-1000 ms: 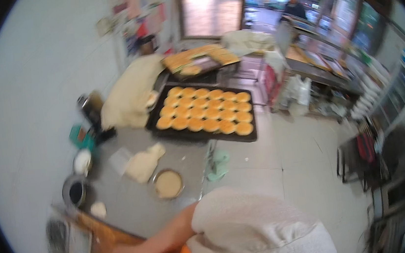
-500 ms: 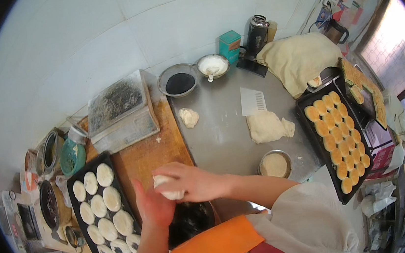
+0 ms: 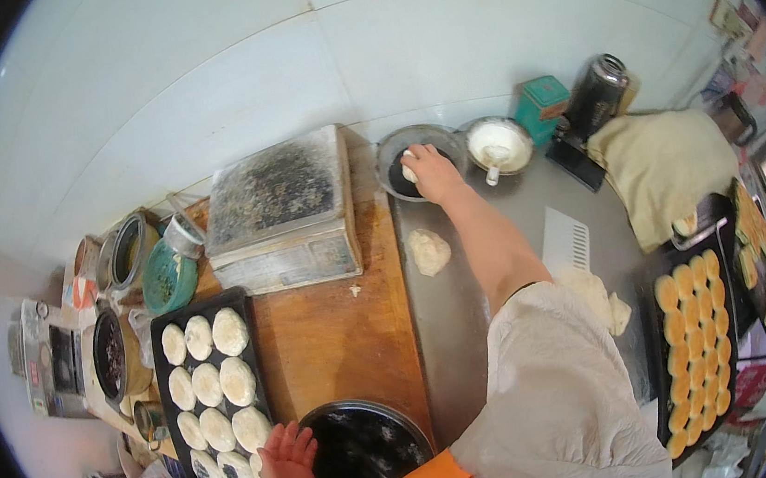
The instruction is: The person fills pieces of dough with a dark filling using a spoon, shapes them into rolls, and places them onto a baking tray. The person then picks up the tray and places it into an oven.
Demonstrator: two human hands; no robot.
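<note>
My right hand (image 3: 437, 177) reaches to the back of the table, fingers closed round a white dough ball (image 3: 408, 167). It is over a metal bowl (image 3: 384, 172) of fine black grains; whether the ball touches them I cannot tell. Low in the view, my left hand (image 3: 290, 473) is palm up and empty, fingers extended. It lies between a dark round basin (image 3: 360, 403) and a black tray (image 3: 236, 300) of flat white dough rounds (image 3: 206, 384), several with black specks. A lump of dough (image 3: 430, 252) sits on the steel surface, and a larger piece (image 3: 592, 296) lies under my right sleeve's far side.
A dusty box-shaped appliance (image 3: 281, 198) stands on the wooden board (image 3: 328, 338). Beside the black-grain bowl are a bowl of white paste or powder (image 3: 524, 161), a green tin (image 3: 540, 110), a thermos (image 3: 598, 95) and a white scraper (image 3: 566, 237). A tray of golden cakes (image 3: 656, 378) is at right.
My hands have come apart. The right has carried the dough ball forward to the black-grain bowl; the left has lowered and opened. The view has shifted, bringing the basin into sight.
</note>
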